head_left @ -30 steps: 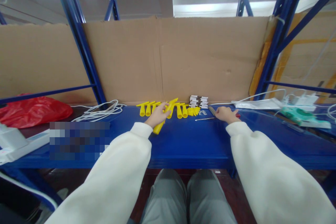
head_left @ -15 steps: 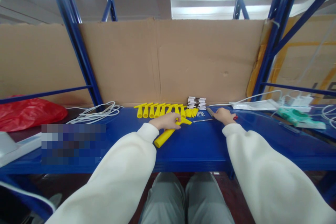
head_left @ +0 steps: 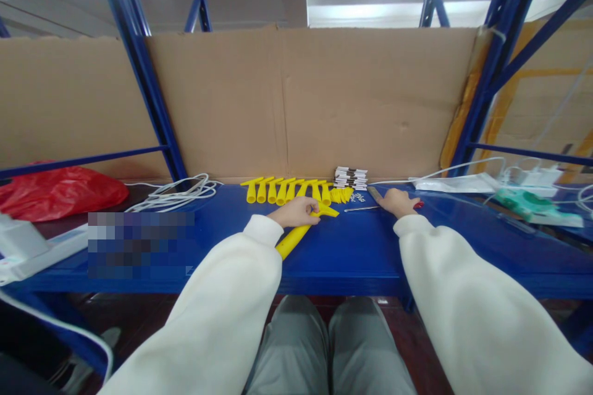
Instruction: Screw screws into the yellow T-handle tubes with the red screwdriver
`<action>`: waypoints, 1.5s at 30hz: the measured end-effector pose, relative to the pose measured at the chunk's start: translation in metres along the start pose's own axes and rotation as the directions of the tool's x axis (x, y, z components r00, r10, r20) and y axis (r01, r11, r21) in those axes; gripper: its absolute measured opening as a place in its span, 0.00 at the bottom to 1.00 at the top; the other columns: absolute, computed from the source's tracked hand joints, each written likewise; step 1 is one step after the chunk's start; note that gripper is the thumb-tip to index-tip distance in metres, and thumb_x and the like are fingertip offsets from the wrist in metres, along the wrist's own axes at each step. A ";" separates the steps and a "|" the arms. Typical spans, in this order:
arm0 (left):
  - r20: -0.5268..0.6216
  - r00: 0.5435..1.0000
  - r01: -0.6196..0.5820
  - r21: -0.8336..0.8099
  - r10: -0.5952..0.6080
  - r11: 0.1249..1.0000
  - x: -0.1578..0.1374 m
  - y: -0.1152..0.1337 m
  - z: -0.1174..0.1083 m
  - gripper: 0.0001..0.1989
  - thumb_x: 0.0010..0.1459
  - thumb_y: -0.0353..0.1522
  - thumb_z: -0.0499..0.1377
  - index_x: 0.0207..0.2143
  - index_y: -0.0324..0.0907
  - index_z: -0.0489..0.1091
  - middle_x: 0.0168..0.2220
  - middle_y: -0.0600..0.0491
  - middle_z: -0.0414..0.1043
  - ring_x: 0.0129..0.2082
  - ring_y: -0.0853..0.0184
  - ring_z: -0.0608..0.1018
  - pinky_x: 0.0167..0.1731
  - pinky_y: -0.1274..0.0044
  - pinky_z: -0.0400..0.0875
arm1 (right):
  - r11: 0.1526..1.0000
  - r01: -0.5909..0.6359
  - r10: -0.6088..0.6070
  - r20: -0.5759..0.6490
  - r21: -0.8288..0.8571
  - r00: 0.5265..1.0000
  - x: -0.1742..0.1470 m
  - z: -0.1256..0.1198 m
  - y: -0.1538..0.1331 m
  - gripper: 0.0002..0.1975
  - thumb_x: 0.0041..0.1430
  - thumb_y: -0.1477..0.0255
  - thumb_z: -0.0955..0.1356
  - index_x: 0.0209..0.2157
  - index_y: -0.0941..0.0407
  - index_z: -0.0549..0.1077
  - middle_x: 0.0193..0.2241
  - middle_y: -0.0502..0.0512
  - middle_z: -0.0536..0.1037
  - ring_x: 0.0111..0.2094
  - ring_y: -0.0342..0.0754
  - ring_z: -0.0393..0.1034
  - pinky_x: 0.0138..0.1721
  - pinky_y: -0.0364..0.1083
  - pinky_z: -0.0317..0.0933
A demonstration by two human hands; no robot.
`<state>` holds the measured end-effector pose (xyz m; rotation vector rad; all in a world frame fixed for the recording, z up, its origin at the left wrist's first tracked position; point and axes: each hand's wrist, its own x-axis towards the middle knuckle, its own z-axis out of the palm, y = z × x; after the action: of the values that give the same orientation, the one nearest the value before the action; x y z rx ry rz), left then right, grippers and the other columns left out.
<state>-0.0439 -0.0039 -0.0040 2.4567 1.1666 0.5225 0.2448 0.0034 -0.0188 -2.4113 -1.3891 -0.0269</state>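
Note:
My left hand [head_left: 300, 212] is closed around the neck of a yellow plastic handle [head_left: 296, 238] with a wide, flared head; its hollow lower end is partly behind my sleeve. Farther right, my right hand [head_left: 397, 202] is closed over a screwdriver [head_left: 362, 208], whose thin metal shaft points left along the table and whose red end shows past the hand. A grey, flat tool [head_left: 376, 196] lies against the fingers of that hand. Behind my left hand stands a row of several like yellow handles [head_left: 280, 191]. Small yellow pieces [head_left: 341, 195] and tiny metal parts [head_left: 357, 197] lie between the hands.
A stack of white and black pieces [head_left: 351, 178] sits against the cardboard wall [head_left: 361, 105]. White cables [head_left: 189, 194] and a red bag [head_left: 60, 191] are at left. At right lie a white packet [head_left: 456, 184] and a green-and-white item [head_left: 532, 205]. Blue posts [head_left: 152, 80] frame the table.
The view has shifted slightly. My left hand and sleeve now cover more of the yellow handle's lower end. The right hand stays over the screwdriver.

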 end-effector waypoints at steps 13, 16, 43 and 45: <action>-0.134 0.987 -0.086 0.009 0.087 0.996 0.010 -0.017 0.003 0.07 0.49 0.34 0.63 0.30 0.41 0.72 0.31 0.54 0.75 0.31 0.66 0.75 0.35 0.75 0.67 | 0.993 -0.015 0.012 0.023 0.115 1.000 0.003 0.000 -0.003 0.30 0.66 0.50 0.62 0.49 0.63 0.78 0.51 0.75 0.78 0.58 0.69 0.67 0.61 0.73 0.47; -0.171 0.980 -0.099 -0.003 0.097 0.995 0.012 -0.019 0.001 0.06 0.51 0.34 0.63 0.31 0.41 0.72 0.30 0.54 0.75 0.32 0.66 0.75 0.36 0.75 0.69 | 0.992 -0.019 0.018 0.010 0.126 1.000 0.006 0.001 0.000 0.31 0.65 0.48 0.62 0.46 0.62 0.80 0.49 0.74 0.78 0.57 0.69 0.68 0.61 0.73 0.48; -0.170 0.979 -0.061 0.298 0.115 0.953 0.023 -0.022 -0.003 0.10 0.58 0.28 0.57 0.42 0.41 0.75 0.46 0.46 0.80 0.47 0.58 0.79 0.48 0.71 0.71 | 0.991 0.052 -0.034 -0.142 0.127 0.989 0.003 0.000 0.003 0.17 0.61 0.71 0.62 0.42 0.57 0.82 0.46 0.67 0.80 0.53 0.63 0.70 0.56 0.67 0.55; -0.191 0.975 -0.048 0.310 0.112 0.950 0.022 -0.023 0.000 0.10 0.58 0.27 0.57 0.42 0.41 0.75 0.47 0.44 0.79 0.48 0.58 0.79 0.49 0.71 0.71 | 0.979 0.005 0.022 -0.128 0.203 0.992 0.000 -0.004 0.001 0.17 0.61 0.71 0.62 0.41 0.57 0.82 0.46 0.67 0.80 0.53 0.64 0.70 0.56 0.64 0.57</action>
<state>-0.0459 0.0266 -0.0108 2.7757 1.3170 0.6803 0.2463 0.0018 -0.0149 -2.2064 -1.2590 -0.0365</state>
